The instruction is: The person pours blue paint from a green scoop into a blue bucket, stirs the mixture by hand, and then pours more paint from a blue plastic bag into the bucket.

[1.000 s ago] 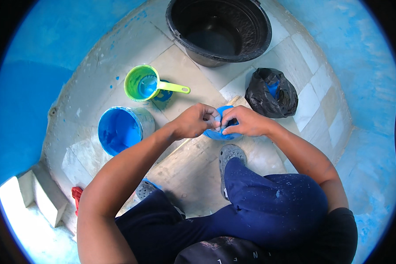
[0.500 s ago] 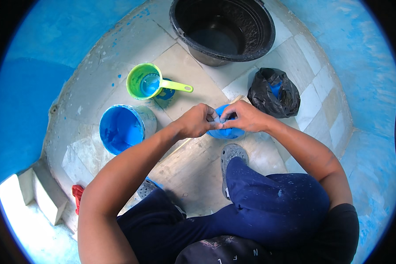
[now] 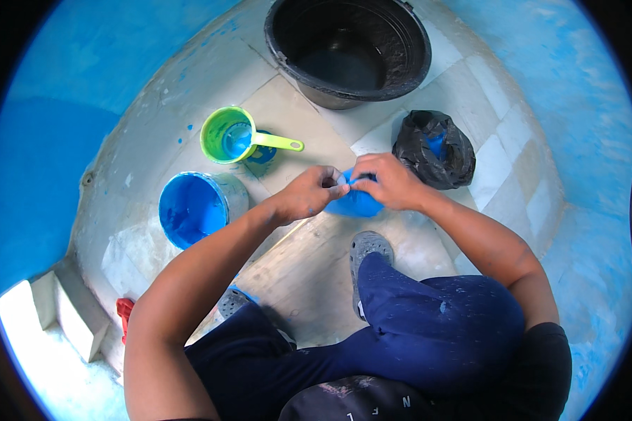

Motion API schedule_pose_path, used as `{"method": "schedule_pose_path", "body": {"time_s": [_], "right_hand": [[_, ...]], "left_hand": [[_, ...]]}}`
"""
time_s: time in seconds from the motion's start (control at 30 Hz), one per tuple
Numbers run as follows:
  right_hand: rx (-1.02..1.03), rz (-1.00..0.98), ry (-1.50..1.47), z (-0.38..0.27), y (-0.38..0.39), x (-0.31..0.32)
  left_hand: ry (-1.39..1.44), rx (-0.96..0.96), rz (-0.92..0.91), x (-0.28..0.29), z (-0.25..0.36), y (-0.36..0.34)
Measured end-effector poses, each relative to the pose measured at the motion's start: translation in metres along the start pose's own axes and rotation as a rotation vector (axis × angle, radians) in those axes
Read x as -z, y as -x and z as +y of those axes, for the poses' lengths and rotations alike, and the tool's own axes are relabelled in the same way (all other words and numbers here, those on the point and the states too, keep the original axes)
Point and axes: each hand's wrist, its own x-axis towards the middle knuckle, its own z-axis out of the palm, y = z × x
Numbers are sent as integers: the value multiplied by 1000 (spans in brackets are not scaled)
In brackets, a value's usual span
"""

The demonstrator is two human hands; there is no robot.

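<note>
Both hands meet over a rounded blue bundle (image 3: pixel 357 204), which looks like a thin plastic bag holding something blue. My left hand (image 3: pixel 306 195) pinches its gathered top between thumb and fingertips. Close against it, my right hand (image 3: pixel 389 184) grips the same twisted spot, its fingers curled and pressed together. The bundle rests on or just above the tiled floor, partly hidden by my hands. Right of it stands a crumpled black plastic bag (image 3: pixel 451 168) with blue material inside.
A blue-coated bucket (image 3: pixel 237 200) lies open toward me at left, behind it a green dipper (image 3: pixel 279 142) with blue liquid. A large black tub (image 3: pixel 344 99) stands at the far side. Blue walls (image 3: pixel 56 126) curve around; a red item (image 3: pixel 124 313) lies at lower left.
My fingers have shifted at the bundle's top, and a small twisted tip now shows between them. The whole view has moved slightly; the containers stay where they were.
</note>
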Motion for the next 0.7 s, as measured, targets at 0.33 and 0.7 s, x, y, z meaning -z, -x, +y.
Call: {"method": "schedule_pose_path", "body": {"time_s": [0.33,0.7], "right_hand": [[-143,213,99,5,36,78],[-42,200,209,83,50,66]], "left_hand": [[-344,-403,76,-20,35,-39],[-518,-385,117,-48,21,-114]]}}
